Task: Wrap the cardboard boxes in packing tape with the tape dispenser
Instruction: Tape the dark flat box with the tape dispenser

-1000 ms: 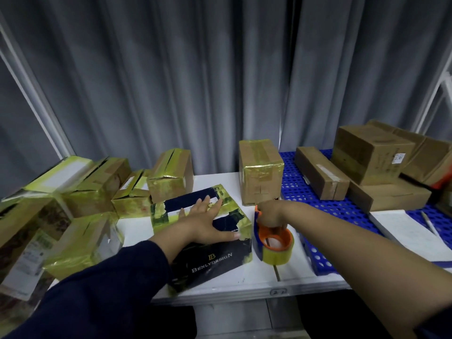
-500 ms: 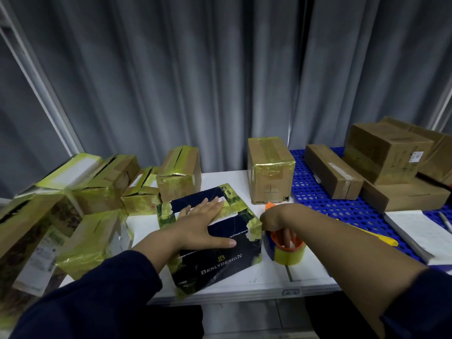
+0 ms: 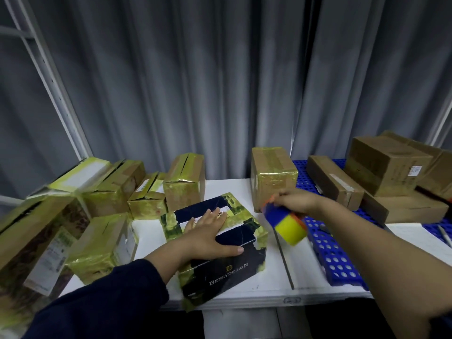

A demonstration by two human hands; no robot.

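Note:
A dark blue box (image 3: 227,272) printed "Benlydesign", partly covered in yellow tape, lies near the front edge of the white table (image 3: 276,277). My left hand (image 3: 208,238) lies flat on its top, fingers spread. My right hand (image 3: 297,200) grips the blue and orange tape dispenser (image 3: 275,212) with its yellow tape roll (image 3: 291,227), held in the air just right of the box and blurred by motion. Behind the dispenser stands a tall taped carton (image 3: 272,177).
Several yellow-taped cartons (image 3: 107,189) crowd the left side, one (image 3: 100,245) close to my left arm. Plain brown boxes (image 3: 384,162) are stacked on a blue perforated pallet (image 3: 335,260) at the right. Grey curtains hang behind.
My right hand has lifted the tape dispenser off the table and tipped it, so the roll now points down right. My left hand stays pressed on the dark box.

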